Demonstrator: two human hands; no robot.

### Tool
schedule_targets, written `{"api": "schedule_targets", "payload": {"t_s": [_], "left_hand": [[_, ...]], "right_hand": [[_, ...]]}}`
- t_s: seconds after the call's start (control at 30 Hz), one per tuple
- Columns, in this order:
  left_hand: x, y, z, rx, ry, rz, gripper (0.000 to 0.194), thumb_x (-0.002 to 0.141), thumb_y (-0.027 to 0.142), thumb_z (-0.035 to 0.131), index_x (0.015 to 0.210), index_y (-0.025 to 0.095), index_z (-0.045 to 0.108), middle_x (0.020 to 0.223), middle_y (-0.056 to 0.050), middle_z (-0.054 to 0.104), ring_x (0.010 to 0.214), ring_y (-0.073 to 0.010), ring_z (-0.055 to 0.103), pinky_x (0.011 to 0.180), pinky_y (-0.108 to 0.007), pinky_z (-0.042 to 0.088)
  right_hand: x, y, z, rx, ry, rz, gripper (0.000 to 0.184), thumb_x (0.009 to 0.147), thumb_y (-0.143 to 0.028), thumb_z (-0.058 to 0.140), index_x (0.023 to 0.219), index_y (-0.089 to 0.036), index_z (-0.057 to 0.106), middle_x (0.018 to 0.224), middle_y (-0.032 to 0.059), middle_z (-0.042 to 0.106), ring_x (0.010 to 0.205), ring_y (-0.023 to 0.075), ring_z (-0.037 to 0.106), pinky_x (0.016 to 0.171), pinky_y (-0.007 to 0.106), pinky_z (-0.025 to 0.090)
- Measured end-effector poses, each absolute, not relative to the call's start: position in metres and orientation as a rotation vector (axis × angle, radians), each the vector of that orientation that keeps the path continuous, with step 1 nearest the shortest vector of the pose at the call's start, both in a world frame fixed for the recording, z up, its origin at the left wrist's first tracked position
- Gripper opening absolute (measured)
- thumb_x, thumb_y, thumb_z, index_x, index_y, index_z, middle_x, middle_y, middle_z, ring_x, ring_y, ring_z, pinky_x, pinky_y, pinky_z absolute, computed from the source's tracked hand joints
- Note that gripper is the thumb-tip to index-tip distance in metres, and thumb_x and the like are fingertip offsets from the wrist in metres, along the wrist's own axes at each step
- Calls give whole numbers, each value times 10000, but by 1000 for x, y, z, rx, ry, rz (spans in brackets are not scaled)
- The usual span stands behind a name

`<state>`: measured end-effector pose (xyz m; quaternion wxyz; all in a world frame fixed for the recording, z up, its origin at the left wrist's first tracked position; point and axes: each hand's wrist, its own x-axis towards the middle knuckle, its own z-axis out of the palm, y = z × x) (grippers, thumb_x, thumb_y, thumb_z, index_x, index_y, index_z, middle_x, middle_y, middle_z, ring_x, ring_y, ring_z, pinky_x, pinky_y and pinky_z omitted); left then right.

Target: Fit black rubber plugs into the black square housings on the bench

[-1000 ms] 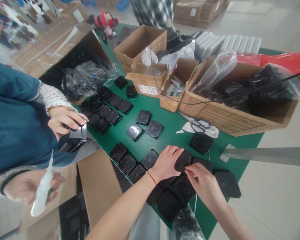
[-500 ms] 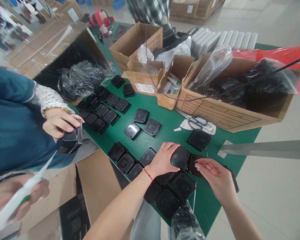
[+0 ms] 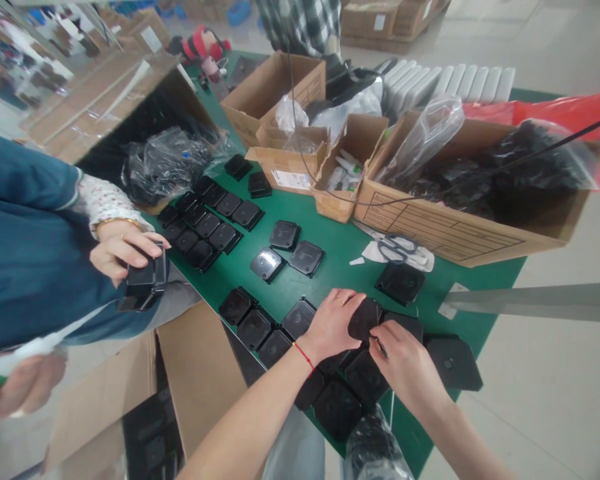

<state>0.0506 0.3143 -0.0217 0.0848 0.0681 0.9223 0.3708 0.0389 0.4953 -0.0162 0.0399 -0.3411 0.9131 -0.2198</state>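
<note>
While the left fingers [image 3: 349,300] clasp a black casing [image 3: 364,321] near the right edge of the tabletop [image 3: 337,267], the right fingers [image 3: 391,337] press together at its corner, contents unclear; uneven pressure could tip it onto neighbouring casings [image 3: 364,377].

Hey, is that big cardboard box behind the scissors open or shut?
Open: the cardboard box has no lid across its top, and black plastic shows inside.

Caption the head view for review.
Left hand grips a squarish black plastic case, right hand at its edge, over a green table.
</note>
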Motion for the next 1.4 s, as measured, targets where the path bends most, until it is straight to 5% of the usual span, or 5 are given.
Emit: {"api": "schedule_targets", "payload": {"t_s": [0.13,0.4,0.67,0.93,1.4], "left_hand": [[50,314,-18,218,2764,1090,699,669,237,731,1316,172,475,1261,-108,551,1149,-270,488,1056,-425,433],[53,314,-27,237,2795,1065,669,688,299,712,1303,178,478,1243,-102,560,1136,-271,503,1004,-407,461],[53,314,-26,227,2797,1060,618,702,283,678,1284,198,491,1237,-85,575,1118,-258,513,988,-397,475],[51,314,-23,233,2782,976,724,650,292,746,1304,178,459,1240,-90,548,1126,-265,489,997,-416,485],[50,315,-17,240,2800,968,554,720,280,678,1236,198,493,1186,-87,577,1101,-259,505,985,-402,480]], "right_hand": [[42,487,-10,-1079,2810,-315,238,821,-19,486,682,-194,565,765,65,583,689,202,581,594,305,438],[30,493,-17,-578,2591,-804,148,817,-183,532,682,-207,586,741,24,603,647,154,582,602,259,425],[26,471,-6,-490,2679,-472,171,718,-126,499,585,-212,434,676,5,533,592,131,479,561,268,306],[30,503,-21,-486,2455,-1089,222,872,-346,492,767,-213,635,816,64,658,756,189,624,688,291,511],[10,481,3,-911,2480,-510,261,862,-76,366,699,-194,532,800,79,610,758,193,585,693,305,441]]}}
